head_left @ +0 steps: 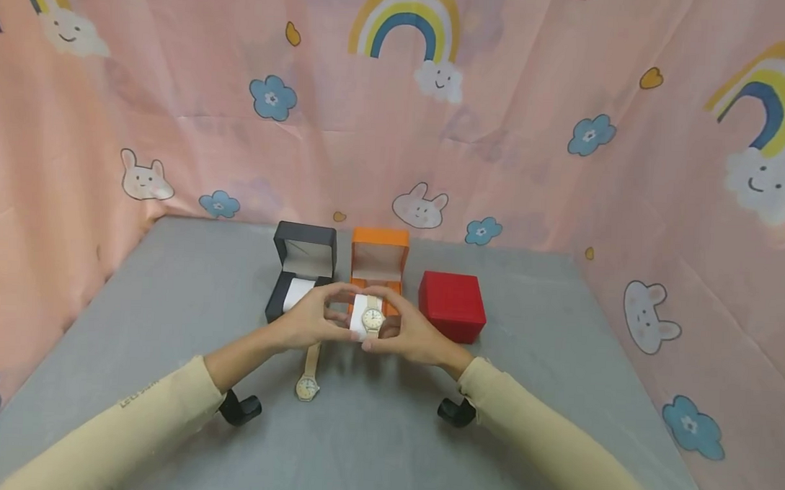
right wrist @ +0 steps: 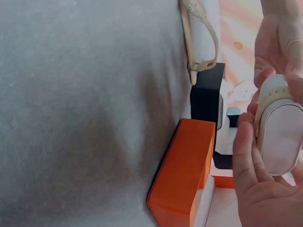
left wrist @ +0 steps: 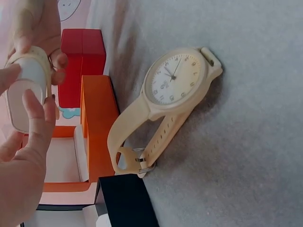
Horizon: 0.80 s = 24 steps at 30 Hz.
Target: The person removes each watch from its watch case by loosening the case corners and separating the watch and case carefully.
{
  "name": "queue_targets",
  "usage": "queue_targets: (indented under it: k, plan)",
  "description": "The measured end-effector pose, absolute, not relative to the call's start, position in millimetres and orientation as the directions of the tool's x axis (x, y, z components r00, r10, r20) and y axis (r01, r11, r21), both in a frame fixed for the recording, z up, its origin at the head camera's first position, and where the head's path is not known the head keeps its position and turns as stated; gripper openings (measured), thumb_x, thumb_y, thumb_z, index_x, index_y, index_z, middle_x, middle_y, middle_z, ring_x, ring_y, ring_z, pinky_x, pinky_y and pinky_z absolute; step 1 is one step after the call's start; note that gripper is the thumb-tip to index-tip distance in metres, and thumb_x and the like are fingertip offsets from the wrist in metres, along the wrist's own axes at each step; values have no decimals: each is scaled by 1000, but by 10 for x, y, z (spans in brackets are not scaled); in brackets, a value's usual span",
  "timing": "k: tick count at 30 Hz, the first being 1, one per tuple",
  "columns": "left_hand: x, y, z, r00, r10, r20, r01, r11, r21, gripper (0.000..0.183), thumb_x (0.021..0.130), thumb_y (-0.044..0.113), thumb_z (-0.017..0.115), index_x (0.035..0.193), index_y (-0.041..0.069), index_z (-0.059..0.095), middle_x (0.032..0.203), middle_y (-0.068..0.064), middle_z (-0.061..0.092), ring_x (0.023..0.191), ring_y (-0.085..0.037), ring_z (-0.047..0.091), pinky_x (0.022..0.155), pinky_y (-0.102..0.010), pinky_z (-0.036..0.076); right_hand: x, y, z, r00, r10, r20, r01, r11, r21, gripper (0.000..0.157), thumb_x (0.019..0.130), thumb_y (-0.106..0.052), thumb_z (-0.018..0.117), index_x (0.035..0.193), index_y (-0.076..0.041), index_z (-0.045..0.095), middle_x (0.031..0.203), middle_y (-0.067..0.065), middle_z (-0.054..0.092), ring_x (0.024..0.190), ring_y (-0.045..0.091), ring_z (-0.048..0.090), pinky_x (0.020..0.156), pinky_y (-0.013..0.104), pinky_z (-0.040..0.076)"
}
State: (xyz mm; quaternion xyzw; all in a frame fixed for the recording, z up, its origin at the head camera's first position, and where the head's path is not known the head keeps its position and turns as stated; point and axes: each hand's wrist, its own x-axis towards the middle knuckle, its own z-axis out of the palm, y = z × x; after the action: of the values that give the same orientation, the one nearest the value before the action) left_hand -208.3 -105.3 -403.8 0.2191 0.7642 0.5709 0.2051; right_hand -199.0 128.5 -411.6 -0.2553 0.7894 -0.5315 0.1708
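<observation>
Both hands hold a white watch cushion [head_left: 358, 317] up over the table, in front of the orange box. A cream wristwatch [head_left: 373, 318] is wrapped around it, dial toward the head camera. My left hand [head_left: 308, 320] grips the cushion's left end with fingers and thumb. From the other side my right hand [head_left: 417, 334] grips the right end, beside the watch. In the right wrist view the cushion's flat oval end [right wrist: 283, 139] shows between the fingers. A second cream wristwatch [left wrist: 173, 80] lies on the table below my left hand, its strap buckled into a loop.
An open black watch box [head_left: 304, 243] with a white cushion [head_left: 298, 292] inside stands at the back left. Beside it is an open orange watch box [head_left: 380, 244], partly hidden by the hands. A closed red box [head_left: 452, 305] sits to the right. Patterned pink cloth [head_left: 518, 170] surrounds the grey tabletop [head_left: 372, 446].
</observation>
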Motion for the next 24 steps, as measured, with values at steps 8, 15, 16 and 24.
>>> queue_targets:
  k: [8, 15, 16, 24]
  plan:
    - [-2112, -1073, -4052, -804, 591, -63, 141, 293, 946, 80, 84, 5, 78, 153, 0, 39, 154, -24, 46, 128, -39, 61, 101, -41, 55, -1954, 1262, -4115, -787, -616, 20, -240, 276, -931, 75, 85, -1, 74, 150, -16, 38, 137, 13, 49, 89, 22, 68, 82, 33, 61]
    - [-2122, -1119, -4070, -778, 625, -65, 115, 244, 963, 78, 83, 8, 80, 151, 2, 41, 152, -22, 49, 126, -36, 63, 95, -38, 58, -1972, 1314, -4093, -792, -611, -8, -217, 293, -931, 78, 83, -6, 82, 148, -17, 40, 148, 8, 43, 92, 23, 69, 86, 33, 61]
    - [-2123, -1121, -4064, -777, 625, -70, 109, 244, 964, 78, 83, 9, 80, 151, 3, 42, 152, -22, 50, 125, -35, 64, 95, -37, 58, -1985, 1321, -4088, -792, -611, -3, -222, 292, -930, 78, 82, -5, 83, 147, -15, 41, 148, 9, 43, 91, 23, 69, 85, 32, 61]
    - [-2092, -1114, -4059, -810, 577, -102, 50, 241, 969, 79, 83, 9, 81, 151, 3, 42, 149, -23, 52, 122, -34, 66, 90, -36, 59, -2027, 1336, -4133, -799, -601, 17, -223, 271, -936, 73, 82, -6, 83, 144, -15, 45, 143, 11, 49, 89, 23, 69, 83, 29, 61]
